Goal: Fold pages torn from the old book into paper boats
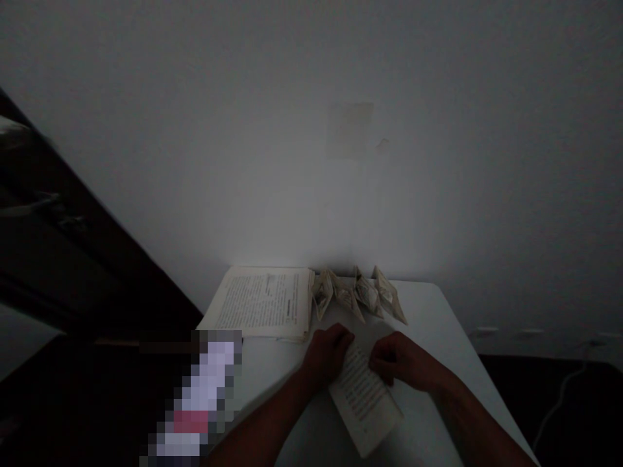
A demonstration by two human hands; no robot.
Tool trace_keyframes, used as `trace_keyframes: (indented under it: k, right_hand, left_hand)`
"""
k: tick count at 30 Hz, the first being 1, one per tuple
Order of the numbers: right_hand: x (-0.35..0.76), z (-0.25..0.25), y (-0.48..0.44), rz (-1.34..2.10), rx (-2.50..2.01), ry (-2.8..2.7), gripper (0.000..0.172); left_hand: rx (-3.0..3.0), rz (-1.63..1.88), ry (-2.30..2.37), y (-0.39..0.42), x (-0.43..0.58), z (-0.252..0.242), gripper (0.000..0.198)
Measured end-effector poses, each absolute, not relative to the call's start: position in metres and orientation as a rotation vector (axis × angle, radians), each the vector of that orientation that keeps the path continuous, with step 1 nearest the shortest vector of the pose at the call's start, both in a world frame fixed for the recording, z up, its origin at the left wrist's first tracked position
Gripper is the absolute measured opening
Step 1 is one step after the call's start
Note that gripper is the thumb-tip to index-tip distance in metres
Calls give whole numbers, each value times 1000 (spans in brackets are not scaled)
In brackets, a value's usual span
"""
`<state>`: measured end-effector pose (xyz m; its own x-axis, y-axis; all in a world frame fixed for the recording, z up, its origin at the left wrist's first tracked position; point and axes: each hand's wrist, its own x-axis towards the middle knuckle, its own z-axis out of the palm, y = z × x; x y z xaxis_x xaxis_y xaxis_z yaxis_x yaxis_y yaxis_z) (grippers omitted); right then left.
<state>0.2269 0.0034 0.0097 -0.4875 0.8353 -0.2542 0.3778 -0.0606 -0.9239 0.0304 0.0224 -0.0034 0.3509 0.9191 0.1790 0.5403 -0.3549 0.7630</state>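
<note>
A folded sheet of printed paper [367, 402] lies slanted on the white table, between my two hands. My left hand [328, 353] is closed at the paper's upper left edge, its fingers bent over it. Opposite, my right hand [396, 357] pinches the upper right edge, thumb and fingers together. Just beyond the hands, several folded paper boats [367, 297] stand in a row. To their left is a stack of printed pages [260, 301] with text on the top sheet. The dim light hides the exact fold under my fingers.
The white table [433, 311] stands against a pale wall [243, 162]. A dark door [63, 207] with a handle is at the left. A blurred-out patch [204, 395] covers something by the table's left edge. At right, a cable [559, 395] hangs from wall sockets.
</note>
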Motion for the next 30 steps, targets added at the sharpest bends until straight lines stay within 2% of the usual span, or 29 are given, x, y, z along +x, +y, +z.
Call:
trace_keyframes:
  k: [5, 8, 11, 17, 22, 30]
  right_hand:
    - [251, 18, -9, 1692, -1280, -1926, 12]
    - [266, 20, -11, 1633, -1360, -1962, 9]
    - [267, 25, -6, 1628, -1314, -1813, 15]
    - [237, 32, 3, 1463, -1139, -1776, 30]
    - [225, 29, 0, 1302, -1262, -1942, 24]
    - [234, 36, -2, 1409, -1251, -1829, 23]
  left_hand:
    - [1972, 910, 1332, 19, 19, 4, 26]
    - [1885, 1098, 1413, 21, 11, 16, 27]
    - [1862, 1180, 1441, 23, 6, 24, 26]
    - [1966, 1107, 1402, 21, 9, 24, 26]
    - [2015, 1062, 1462, 25, 5, 24, 25]
    - [1910, 1134, 1543, 26, 4, 30, 26]
